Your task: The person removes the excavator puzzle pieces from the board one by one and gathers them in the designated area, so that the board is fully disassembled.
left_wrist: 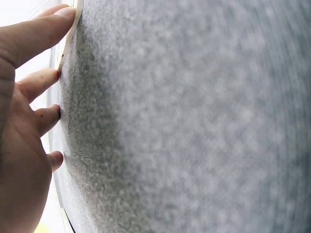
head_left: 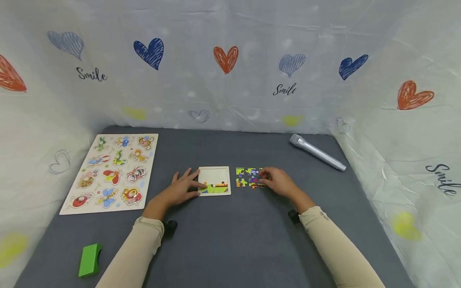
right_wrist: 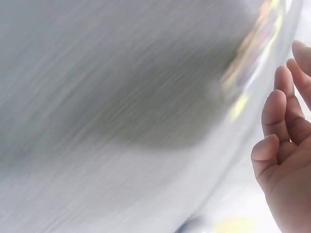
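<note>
My left hand (head_left: 180, 189) lies with fingers spread at the left edge of a small white puzzle tray (head_left: 214, 176). The thumb and a finger touch that edge, as the left wrist view also shows. Green, yellow and red printed pieces fill the tray's bottom part; its upper part is bare. To the right of the tray lie several loose jigsaw pieces (head_left: 241, 182). Over the right end of these pieces is my right hand (head_left: 281, 183), its fingers loosely bent. In the right wrist view no piece shows between the fingers (right_wrist: 274, 109), and the pieces are blurred.
A large insect puzzle board (head_left: 111, 172) lies at the left of the grey table (head_left: 230, 248). Nearer the front left is a green block (head_left: 89, 260). A silver microphone (head_left: 318, 153) lies at the back right. Printed white sheeting (head_left: 252, 104) surrounds the table's back and sides.
</note>
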